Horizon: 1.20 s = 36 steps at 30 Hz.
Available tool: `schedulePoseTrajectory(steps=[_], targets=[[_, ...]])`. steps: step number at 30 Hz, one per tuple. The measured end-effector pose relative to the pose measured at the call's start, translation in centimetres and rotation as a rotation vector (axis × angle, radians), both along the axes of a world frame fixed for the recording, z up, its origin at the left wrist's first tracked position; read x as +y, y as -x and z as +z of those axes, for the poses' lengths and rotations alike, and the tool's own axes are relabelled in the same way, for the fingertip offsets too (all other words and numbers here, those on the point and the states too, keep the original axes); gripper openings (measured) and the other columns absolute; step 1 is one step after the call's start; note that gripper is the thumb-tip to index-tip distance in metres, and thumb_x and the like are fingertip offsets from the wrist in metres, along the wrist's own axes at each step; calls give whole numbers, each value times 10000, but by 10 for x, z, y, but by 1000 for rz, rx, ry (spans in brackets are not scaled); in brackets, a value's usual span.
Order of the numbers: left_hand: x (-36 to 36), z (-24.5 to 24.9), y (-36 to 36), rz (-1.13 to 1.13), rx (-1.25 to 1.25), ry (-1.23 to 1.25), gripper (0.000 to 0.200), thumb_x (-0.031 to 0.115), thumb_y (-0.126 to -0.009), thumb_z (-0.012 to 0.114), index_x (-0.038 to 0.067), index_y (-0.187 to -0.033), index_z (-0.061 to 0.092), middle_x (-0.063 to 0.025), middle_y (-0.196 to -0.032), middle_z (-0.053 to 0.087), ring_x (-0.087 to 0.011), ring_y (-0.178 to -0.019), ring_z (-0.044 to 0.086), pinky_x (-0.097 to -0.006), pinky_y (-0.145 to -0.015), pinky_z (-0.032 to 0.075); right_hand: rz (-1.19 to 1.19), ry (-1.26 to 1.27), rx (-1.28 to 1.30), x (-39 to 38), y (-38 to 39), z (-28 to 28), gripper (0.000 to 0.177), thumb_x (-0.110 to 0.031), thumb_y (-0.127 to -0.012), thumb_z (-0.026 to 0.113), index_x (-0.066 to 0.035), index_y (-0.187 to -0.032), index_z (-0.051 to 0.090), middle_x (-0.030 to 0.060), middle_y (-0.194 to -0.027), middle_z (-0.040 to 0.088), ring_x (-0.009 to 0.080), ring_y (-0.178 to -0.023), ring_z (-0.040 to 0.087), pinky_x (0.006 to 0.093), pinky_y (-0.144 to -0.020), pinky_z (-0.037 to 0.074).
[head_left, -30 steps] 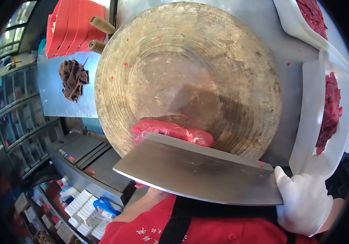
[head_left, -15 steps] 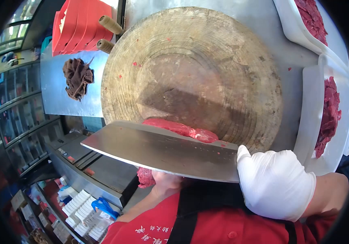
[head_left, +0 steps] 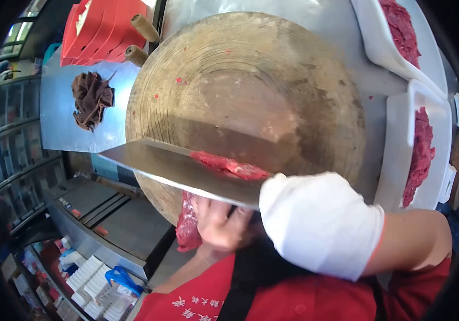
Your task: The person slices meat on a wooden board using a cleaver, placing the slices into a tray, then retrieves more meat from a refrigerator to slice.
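Observation:
A round wooden chopping block [head_left: 315, 69] fills the middle of the view. My right hand [head_left: 320, 227], in a white glove, is closed at the right end of a wide cleaver [head_left: 181, 171]; the handle is hidden inside it. The blade lies tilted across the block's near part. Along its far edge is a strip of red meat [head_left: 229, 165]. Below the blade my bare left hand [head_left: 221, 222] rests against a larger piece of red meat [head_left: 187, 227], its fingertips partly hidden by the blade.
White trays [head_left: 395, 166] with red meat stand at the right. Left of the block lie a brown cloth [head_left: 91, 100] and red containers [head_left: 103, 29], with two wooden handles [head_left: 145, 28] beside them. A blue plastic bag [head_left: 125, 279] is at the lower left.
The cleaver and my right hand have moved left and up. More of my left hand and the larger meat piece now shows below the blade. The view has shifted slightly.

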State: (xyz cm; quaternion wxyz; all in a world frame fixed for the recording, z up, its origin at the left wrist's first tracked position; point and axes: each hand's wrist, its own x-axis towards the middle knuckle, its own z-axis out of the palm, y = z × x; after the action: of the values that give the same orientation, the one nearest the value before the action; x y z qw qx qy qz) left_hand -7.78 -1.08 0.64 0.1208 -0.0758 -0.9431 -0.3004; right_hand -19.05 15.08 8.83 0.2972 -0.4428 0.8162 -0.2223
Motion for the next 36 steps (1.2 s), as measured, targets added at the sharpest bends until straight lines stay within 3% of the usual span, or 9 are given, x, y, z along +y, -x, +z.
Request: schedulePoseTrajectory(steps=[2, 6, 9, 11, 14, 16, 19, 29, 36], targets=[[0, -10, 1, -17, 166, 58, 479, 244, -630, 825, 83, -1064, 702, -126, -1050, 650, -350, -942, 613, -475, -832, 467, -66, 0, 29, 12, -10, -1, 148, -107, -776, 582, 36, -788, 546, 182, -613, 596, 332, -521, 636, 415, -459, 502], [4, 1, 3, 2, 112, 27, 423, 260, -618, 845, 77, -981, 727, -116, -986, 641, -323, -952, 620, -493, -897, 477, -83, -306, 6, 83, -18, 21, 134, -129, -793, 600, -4, -783, 555, 158, -625, 576, 319, -548, 627, 431, -474, 493], [7, -1, 1, 11, 130, 79, 426, 281, -633, 847, 75, -984, 721, -117, -983, 638, -322, -947, 615, -501, -899, 473, -281, -162, 258, 104, -34, 18, 131, -117, -762, 625, -10, -786, 553, 124, -595, 549, 304, -544, 615, 416, -479, 475], [8, -3, 0, 25, 196, 45, 431, 322, -649, 847, 70, -974, 716, -114, -976, 634, -324, -927, 617, -504, -907, 471, -286, -132, 227, 106, -41, 26, 134, -113, -752, 632, -11, -800, 560, 116, -593, 545, 295, -540, 610, 406, -482, 468], [7, -25, -30, 141, 73, -176, 329, 311, -797, 761, 41, -977, 706, -134, -1050, 656, -334, -924, 659, -477, -886, 503, -160, -280, 230, 111, -56, 51, 169, -134, -766, 624, 5, -860, 610, 87, -600, 548, 269, -544, 619, 410, -507, 487], [-5, -32, -44, 233, -123, -691, 351, 310, -878, 681, 0, -1041, 694, -155, -1050, 680, -324, -949, 669, -404, -878, 520, -168, -349, 200, 114, -66, 61, 438, -93, -689, 688, 49, -1097, 616, 99, -620, 532, 294, -535, 552, 420, -510, 393], [-1, -36, -34, 286, 55, -360, 319, 286, -872, 686, 2, -1017, 697, -141, -990, 700, -296, -949, 673, -392, -864, 522, -174, -373, 225, 125, -72, 62, 481, -101, -673, 686, 55, -1121, 610, 93, -631, 519, 292, -568, 537, 421, -551, 375], [1, -28, -38, 291, -39, -554, 321, 280, -869, 692, -8, -1010, 694, -148, -1002, 698, -297, -944, 674, -393, -855, 520, -76, -425, 359, 91, -49, 55, 489, -119, -657, 663, 60, -1109, 613, 79, -625, 509, 280, -576, 534, 424, -526, 380], [-5, -28, -45, 250, -176, -774, 302, 242, -862, 697, -22, -1010, 688, -157, -1000, 698, -299, -928, 678, -392, -840, 518, 0, -249, 127, 72, -30, 24, 513, -125, -663, 647, 87, -1127, 596, 98, -652, 570, 272, -548, 583, 404, -495, 430]])
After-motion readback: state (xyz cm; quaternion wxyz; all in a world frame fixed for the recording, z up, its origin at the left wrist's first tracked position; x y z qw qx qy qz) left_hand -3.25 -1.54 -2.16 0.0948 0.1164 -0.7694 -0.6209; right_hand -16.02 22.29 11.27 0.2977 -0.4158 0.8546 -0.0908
